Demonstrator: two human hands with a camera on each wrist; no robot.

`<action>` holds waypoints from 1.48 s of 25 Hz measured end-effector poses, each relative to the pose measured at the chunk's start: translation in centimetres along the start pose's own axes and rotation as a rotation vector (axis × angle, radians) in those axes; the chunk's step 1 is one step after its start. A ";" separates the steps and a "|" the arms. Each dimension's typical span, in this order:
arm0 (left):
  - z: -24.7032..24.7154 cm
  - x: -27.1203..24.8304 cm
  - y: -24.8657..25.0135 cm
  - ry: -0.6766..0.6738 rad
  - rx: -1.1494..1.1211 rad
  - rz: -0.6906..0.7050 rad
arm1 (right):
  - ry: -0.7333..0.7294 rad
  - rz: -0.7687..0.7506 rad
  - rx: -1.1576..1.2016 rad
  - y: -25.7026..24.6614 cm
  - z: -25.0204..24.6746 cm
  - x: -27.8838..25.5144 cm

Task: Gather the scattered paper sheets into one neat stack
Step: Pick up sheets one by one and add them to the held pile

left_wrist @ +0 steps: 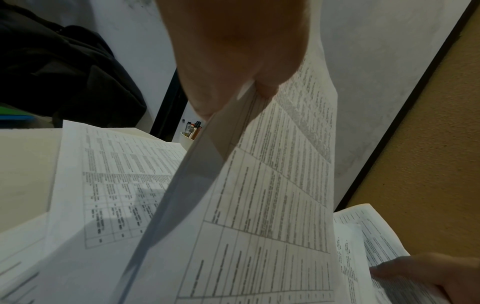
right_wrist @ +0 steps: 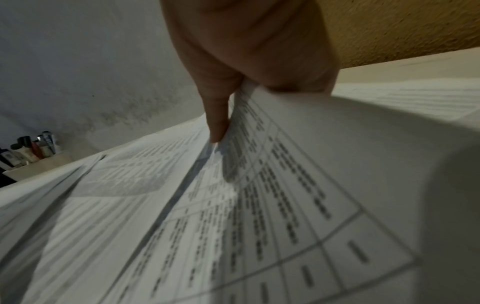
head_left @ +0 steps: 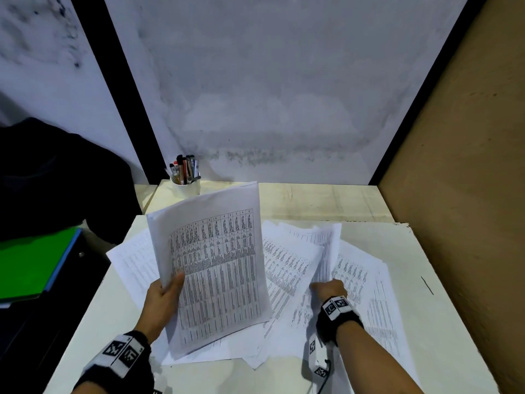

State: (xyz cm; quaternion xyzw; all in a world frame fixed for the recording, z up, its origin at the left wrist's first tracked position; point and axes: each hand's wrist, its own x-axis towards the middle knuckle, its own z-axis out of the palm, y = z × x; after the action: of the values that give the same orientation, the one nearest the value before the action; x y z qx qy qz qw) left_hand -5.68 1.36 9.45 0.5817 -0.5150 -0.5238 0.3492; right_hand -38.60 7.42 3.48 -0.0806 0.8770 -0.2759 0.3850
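A small bundle of white printed table sheets (head_left: 210, 268) is pinched up off the pale tabletop (head_left: 420, 251) by the left hand (head_left: 163, 302), probably kept clear as the growing stack. Another loose printed sheet (head_left: 326, 251) is pinched and lifted by the right hand (head_left: 329, 290), likely to be added. Plenty of scattered sheets (head_left: 369, 294) are left fanned out underneath.

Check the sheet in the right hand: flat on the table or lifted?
Lifted. The right hand pinches the sheet at its near edge, and it curves up off the loose sheets beneath.
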 end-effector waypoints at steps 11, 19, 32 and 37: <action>-0.3 -0.5 -0.9 0.048 -0.031 0.007 | -0.201 -0.123 0.267 -0.4 -4.0 2.3; 0.3 -0.4 -1.2 0.039 -0.049 -0.022 | -0.035 -0.149 0.095 -0.7 -1.2 -1.0; -0.8 -0.6 -1.4 0.073 -0.047 -0.053 | 0.022 -0.315 -0.434 -5.6 2.4 -0.5; -1.1 -0.4 -1.7 0.068 -0.031 -0.063 | 0.023 -0.255 -0.354 -5.5 3.5 1.2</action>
State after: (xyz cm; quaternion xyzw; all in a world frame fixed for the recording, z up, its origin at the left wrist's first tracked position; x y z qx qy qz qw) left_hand -4.22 1.99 8.12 0.6098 -0.4760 -0.5224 0.3586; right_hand -37.30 0.96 3.81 -0.2540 0.8989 -0.1651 0.3167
